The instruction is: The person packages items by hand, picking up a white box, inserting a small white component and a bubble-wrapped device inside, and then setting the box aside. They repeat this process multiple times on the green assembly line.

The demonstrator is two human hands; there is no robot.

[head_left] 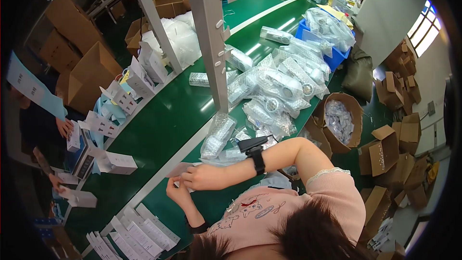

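My left hand [178,192] and my right hand [204,178] meet over the near edge of the green bench. The fingers of both are closed together on a small pale flat sheet [178,169], which looks like paper or thin card; the fingers cover part of it. Just beyond my right forearm lies a bubble-wrapped item [217,137], at the near end of a large heap of clear bubble-wrap pouches [274,84] with pale devices inside. Nearer to me, left of my left forearm, white printed leaflets [139,231] lie in overlapping rows.
A grey metal post [207,33] rises beyond my hands. Across the green conveyor [159,130], a co-worker's hands [65,127] handle white boxes [117,162]. A blue crate [337,60] stands at the far right, and a carton of small bags [341,120] sits on the right.
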